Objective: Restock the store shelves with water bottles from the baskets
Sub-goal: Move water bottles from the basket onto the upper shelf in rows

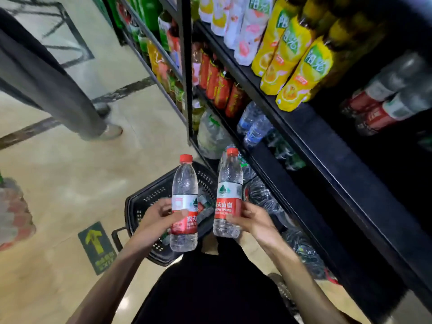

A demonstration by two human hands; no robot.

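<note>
My left hand [156, 218] grips a clear water bottle [184, 183] with a red cap and a red label, held upright. My right hand [253, 218] grips a second water bottle [229, 183] of the same kind, also upright, a little to the right. Both bottles hang above a black plastic basket [149, 197] on the floor, which holds more bottles. The black shelf unit [304, 127] rises to the right. Its lower shelves carry several red-labelled water bottles [383, 106] lying on their sides.
Yellow drink bottles [297, 66], red ones [222, 87] and blue-labelled water [254, 125] fill the shelves. Wrapped packs of bottles [264, 195] lie at the shelf foot. Another person's legs [70, 97] stand on the tiled floor to the left, near a green arrow sticker [97, 246].
</note>
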